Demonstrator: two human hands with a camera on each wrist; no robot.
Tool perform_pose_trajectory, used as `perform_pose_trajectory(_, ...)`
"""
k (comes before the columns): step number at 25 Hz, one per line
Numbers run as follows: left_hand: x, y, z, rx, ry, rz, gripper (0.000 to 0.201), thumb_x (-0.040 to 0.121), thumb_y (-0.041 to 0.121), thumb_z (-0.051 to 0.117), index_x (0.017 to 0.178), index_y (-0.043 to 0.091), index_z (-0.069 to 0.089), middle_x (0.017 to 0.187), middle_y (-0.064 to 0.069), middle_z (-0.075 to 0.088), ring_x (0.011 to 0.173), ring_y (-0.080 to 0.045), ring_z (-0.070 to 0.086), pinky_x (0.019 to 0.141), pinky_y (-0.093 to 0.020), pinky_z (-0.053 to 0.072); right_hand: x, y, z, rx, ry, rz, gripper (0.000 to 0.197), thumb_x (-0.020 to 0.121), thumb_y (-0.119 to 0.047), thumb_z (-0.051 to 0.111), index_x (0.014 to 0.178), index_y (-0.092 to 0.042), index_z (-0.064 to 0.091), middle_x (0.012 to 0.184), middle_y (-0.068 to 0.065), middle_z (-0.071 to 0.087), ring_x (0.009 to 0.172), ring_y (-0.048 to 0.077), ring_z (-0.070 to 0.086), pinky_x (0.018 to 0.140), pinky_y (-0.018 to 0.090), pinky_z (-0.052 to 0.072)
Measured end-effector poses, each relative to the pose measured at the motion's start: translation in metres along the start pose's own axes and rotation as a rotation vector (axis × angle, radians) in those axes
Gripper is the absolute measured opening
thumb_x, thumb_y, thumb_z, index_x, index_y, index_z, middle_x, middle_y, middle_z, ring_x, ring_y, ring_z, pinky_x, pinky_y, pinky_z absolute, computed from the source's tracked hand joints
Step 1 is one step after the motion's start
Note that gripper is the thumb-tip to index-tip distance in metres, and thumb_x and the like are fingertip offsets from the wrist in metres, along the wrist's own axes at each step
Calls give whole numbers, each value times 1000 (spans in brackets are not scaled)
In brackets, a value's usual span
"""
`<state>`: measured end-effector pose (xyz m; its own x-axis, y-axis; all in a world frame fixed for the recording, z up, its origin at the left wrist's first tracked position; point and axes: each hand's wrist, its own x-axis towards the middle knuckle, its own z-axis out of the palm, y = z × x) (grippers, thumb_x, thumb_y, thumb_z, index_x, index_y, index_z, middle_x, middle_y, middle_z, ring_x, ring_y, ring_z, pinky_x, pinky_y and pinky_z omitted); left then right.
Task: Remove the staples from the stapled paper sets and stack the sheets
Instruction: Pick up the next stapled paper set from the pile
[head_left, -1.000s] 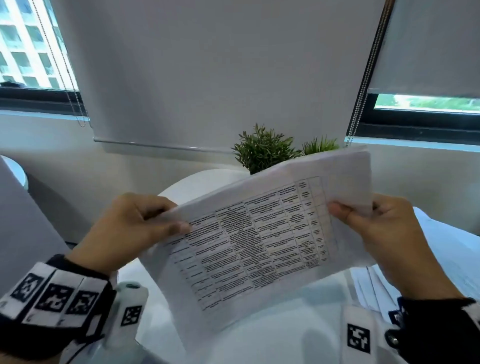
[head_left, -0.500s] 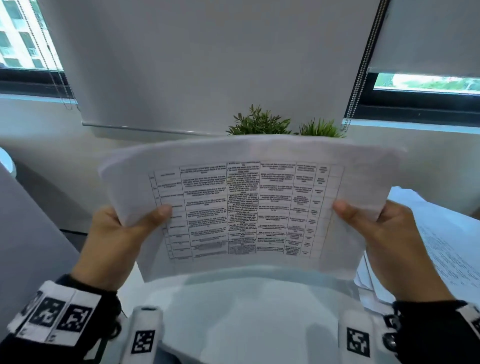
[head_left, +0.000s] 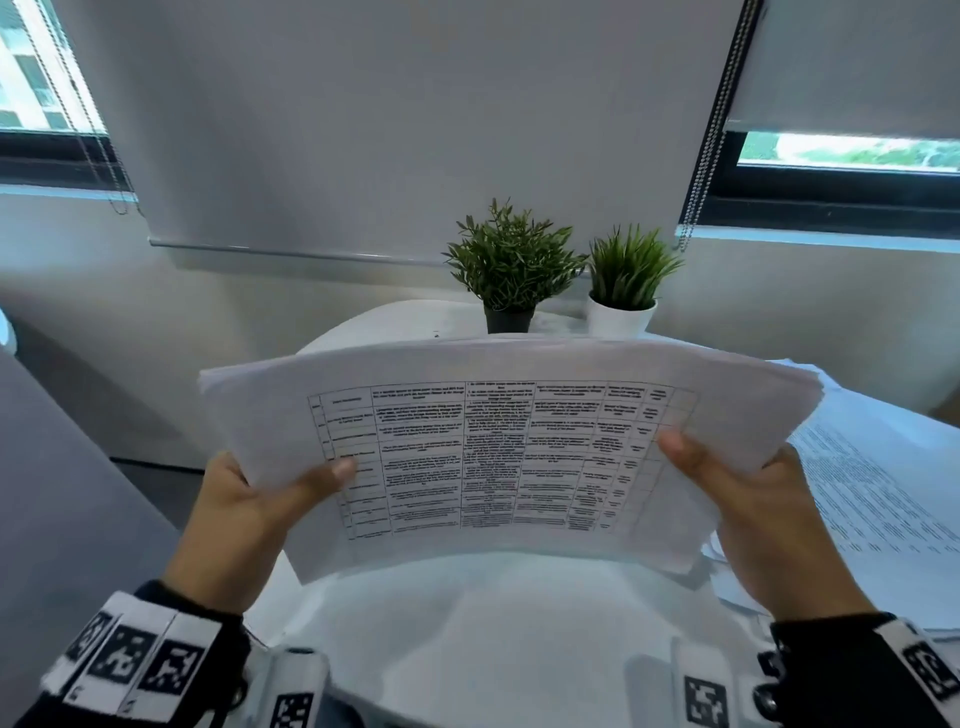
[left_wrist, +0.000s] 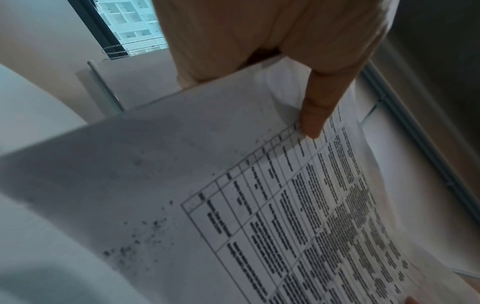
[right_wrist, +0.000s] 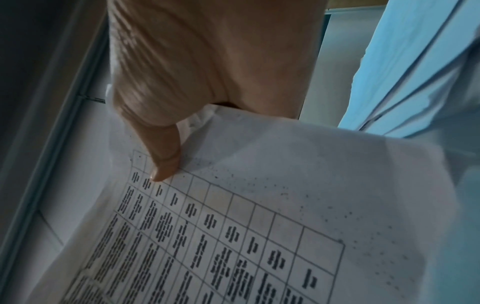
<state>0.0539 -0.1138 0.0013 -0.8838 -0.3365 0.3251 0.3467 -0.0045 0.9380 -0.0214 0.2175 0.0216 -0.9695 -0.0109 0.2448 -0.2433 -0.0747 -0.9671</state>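
I see my left hand and right hand pinching the paper set by its side edges above the table; the staple is possibly hidden.

Head view looks down; both wrist views closely share the printed sheet.

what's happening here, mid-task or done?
Mid-task. A person holds a bundle of printed sheets up over the white table, left hand gripping its left edge, right hand its right edge, thumbs on the top page's table. More loose papers lie on the table to the right. Two potted plants stand behind. No staple or remover tool is visible.
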Motion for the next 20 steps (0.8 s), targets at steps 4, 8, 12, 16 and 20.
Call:
perform_pose_trajectory(4,-17,-16,5,49,-47,-108,58,45,41,88,99,29,75,107,-3,74,99,-22,71,78,-31,59,-13,23,3,-79,-15,122,29,72,-26,76,98,-12,76,91,1,77,87,17,74,77,34,59)
perform_pose_trajectory(8,-21,-31,9,96,66,-215,33,62,27,90,91,20,77,98,0,76,95,-22,71,73,-22,59,-11,32,-1,-249,30,195,30,73,-41,75,90,-17,77,82,-4,77,82,19,74,78,38,57)
perform_pose_trajectory(12,-8,-25,10,308,87,-364,24,72,24,84,90,10,75,85,-8,77,72,-20,72,67,-35,56,7,7,-5,-439,-96,220,22,88,-41,65,89,-21,75,78,-4,76,80,22,72,67,30,51)
perform_pose_trajectory(16,-1,-11,20,673,161,-169,82,77,22,79,143,22,31,142,-5,49,124,-22,52,103,-45,44,23,-8,-8,-502,-270,253,23,88,-39,67,91,-19,76,84,6,77,81,33,73,84,50,56)
perform_pose_trajectory(20,6,17,45,799,-63,92,102,70,57,70,152,32,14,158,15,20,144,-6,20,118,-39,23,33,-17,7,-537,-471,224,48,76,-49,74,86,-2,67,83,25,70,68,37,67,67,48,52)
